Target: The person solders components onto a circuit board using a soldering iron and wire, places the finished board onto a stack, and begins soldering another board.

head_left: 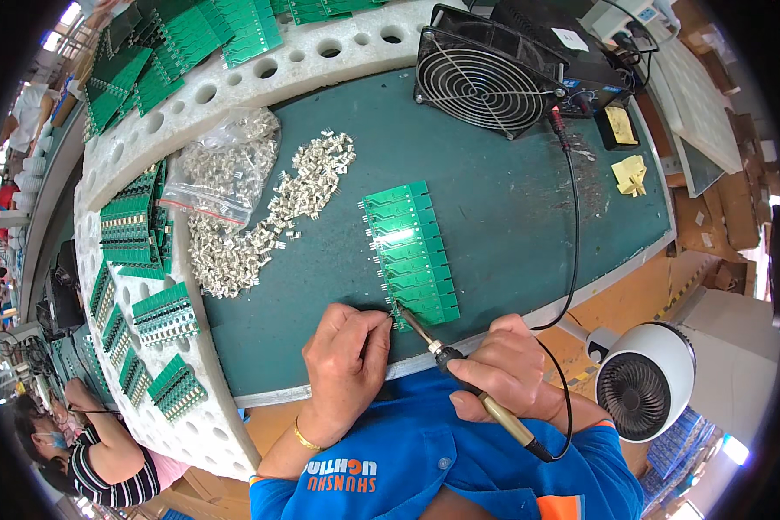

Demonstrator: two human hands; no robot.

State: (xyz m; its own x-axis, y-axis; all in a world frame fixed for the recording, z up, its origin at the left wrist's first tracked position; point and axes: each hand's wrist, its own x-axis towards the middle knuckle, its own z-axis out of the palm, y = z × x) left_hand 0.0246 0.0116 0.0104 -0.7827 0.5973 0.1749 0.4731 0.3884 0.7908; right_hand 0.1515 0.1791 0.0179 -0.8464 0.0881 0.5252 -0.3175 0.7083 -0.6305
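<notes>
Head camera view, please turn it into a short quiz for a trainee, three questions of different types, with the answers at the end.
1. Which hand holds the soldering iron, with its tip at the green board?
2. True or false: the tip is at the board's far end, away from the wearer.
3. Fill in: the clear bag lies to the ____ of that board.

Key: 1. The right hand. 2. False, it is at the near end. 3. Left.

Free passage is offered over the green flat tabletop point(507, 221) between the green rectangular circuit-board panel point(414, 264) and the thin black cable point(577, 217); it is blocked beyond by a black square wire-grilled fan point(485, 82).
</notes>
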